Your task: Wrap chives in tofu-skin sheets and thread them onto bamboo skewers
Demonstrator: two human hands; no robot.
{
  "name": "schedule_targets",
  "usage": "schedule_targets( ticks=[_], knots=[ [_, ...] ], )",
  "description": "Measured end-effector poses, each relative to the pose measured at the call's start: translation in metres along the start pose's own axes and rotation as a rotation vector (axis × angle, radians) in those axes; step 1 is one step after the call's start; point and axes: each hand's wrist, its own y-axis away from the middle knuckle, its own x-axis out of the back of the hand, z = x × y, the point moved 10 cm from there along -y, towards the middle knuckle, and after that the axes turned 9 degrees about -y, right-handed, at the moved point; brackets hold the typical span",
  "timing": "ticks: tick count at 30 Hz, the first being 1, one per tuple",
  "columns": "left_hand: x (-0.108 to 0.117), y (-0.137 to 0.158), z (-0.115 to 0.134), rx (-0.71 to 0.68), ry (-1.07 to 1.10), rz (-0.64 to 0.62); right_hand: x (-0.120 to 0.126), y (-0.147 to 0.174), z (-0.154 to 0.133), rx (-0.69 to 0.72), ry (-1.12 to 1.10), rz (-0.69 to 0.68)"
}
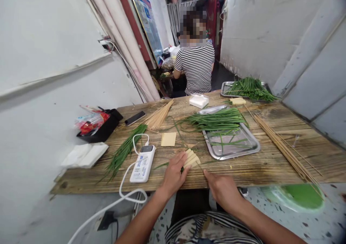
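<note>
My left hand (175, 169) is closed on a pale yellow tofu skin piece (192, 159), pressing it against the wooden table (173, 182). The piece shows several ridges, like folds or rolls side by side. My right hand (223, 189) pinches a thin bamboo skewer (199, 166) whose visible part meets the lower right edge of the tofu skin; the rest is hidden by my fingers. Green blades stick out beside my left hand. Just beyond it lies a flat square stack of tofu skin (168, 139).
A metal tray (232, 152) holds green chives (216, 119). Skewer bundles lie at the back (159, 117) and right (281, 146). A power bank (143, 164) with a white cable, a phone (135, 118) and a black box (104, 127) stand left. A person in stripes (197, 67) sits beyond.
</note>
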Motion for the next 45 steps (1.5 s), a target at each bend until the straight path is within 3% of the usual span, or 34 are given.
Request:
schedule_targets(
  ticks=[9,22,27,30,33,36,39,42,45],
  knots=[
    [-0.003,-0.003,-0.003,-0.009,0.005,-0.059,-0.002,0.001,-0.001,0.143,0.018,0.135],
    [-0.006,-0.004,-0.006,0.002,0.025,-0.064,-0.006,-0.006,-0.007,0.213,0.117,0.134],
    [-0.002,-0.003,0.000,-0.021,-0.021,-0.007,-0.005,-0.007,-0.005,0.137,0.105,0.086],
    [0.002,0.002,0.005,-0.071,-0.058,0.076,0.012,0.000,-0.001,0.054,0.036,0.059],
    [0.000,0.003,0.001,-0.099,-0.074,0.147,0.062,0.012,0.036,-0.101,0.018,0.196],
    [-0.003,0.001,0.003,-0.118,-0.098,0.186,0.124,0.048,0.118,-0.437,0.160,0.352],
    [-0.002,-0.002,0.010,-0.084,-0.174,0.220,0.161,0.091,0.201,-0.743,0.281,0.355],
    [-0.002,-0.004,0.015,-0.039,-0.235,0.252,0.165,0.112,0.247,-0.826,0.292,0.287],
    [-0.004,-0.003,0.016,-0.033,-0.225,0.251,0.153,0.119,0.260,-0.847,0.262,0.242]
  ],
)
